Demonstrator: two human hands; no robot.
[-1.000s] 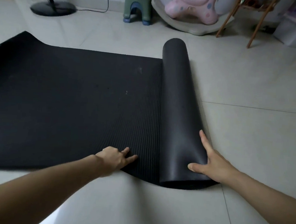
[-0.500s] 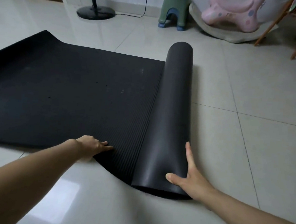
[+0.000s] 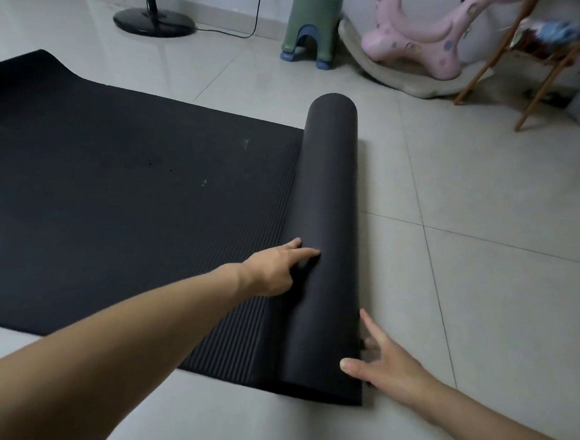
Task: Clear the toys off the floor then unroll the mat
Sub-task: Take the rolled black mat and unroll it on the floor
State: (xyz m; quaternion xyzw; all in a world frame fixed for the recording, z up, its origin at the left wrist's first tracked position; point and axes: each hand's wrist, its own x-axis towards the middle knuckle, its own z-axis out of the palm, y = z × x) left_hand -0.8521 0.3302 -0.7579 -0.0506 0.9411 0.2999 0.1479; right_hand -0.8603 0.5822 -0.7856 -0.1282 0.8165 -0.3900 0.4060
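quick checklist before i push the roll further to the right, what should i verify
1. Left hand on the roll: ok, fingers touch its left side.
2. Right hand at the roll's near end: ok, fingers spread against its right side.
3. Floor right of the roll free of toys: ok, bare tiles in the roll's path.
4. Unrolled mat lying flat: not ok, the far left corner lifts.
5. Room ahead: cannot tell, the wooden stand and pink rocking toy sit far right, and the remaining length of roll is unknown.
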